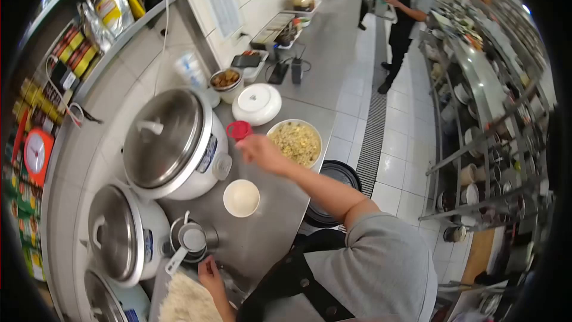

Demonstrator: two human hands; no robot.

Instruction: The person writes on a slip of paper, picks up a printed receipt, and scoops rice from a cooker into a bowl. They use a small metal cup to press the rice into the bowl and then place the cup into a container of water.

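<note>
My right hand (260, 150) reaches out over the steel counter (280, 203) and holds a small red cup (239, 130) beside a white bowl of fried rice (296, 142). A small empty white bowl (241, 197) stands nearer to me, below that arm. My left hand (209, 272) rests low at the counter's near edge. It is next to a pale cloth (186, 302) and a small metal pot (192, 239) with a white paddle (176, 259) in it. I cannot tell whether its fingers grip anything.
Three rice cookers line the wall side: one large (171, 142), one nearer (124, 234), one at the bottom edge (110, 304). A lidded white dish (257, 103) and a bowl of brown food (226, 80) stand farther along. A person (406, 18) stands in the aisle beside metal racks (476, 143).
</note>
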